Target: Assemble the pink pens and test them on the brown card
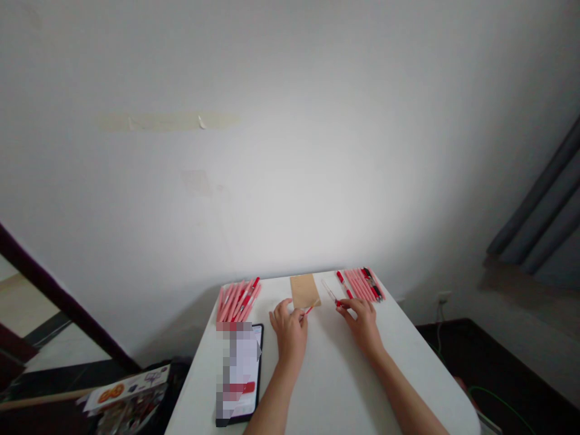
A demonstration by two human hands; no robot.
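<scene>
My left hand (291, 331) pinches a thin red pen refill (311, 309) between thumb and fingertips, its pale tip pointing up to the right. Its other fingers are curled. Across from it, my right hand (364, 324) grips a clear pen barrel with a red part (330, 292), slanting up to the left. The two pieces are apart. A brown card or notebook (304, 290) lies just beyond my left hand. A single red pen (344, 284) rests beyond my right fingers, beside a row of pink pens (359, 284) with a dark one among them.
A bunch of pink and red pens (236, 301) lies at the table's back left. A phone (247, 403), its screen partly blurred out, lies left of my left forearm. The white table (333, 386) meets the wall (290, 151). A box with printed pictures (129, 386) stands lower left.
</scene>
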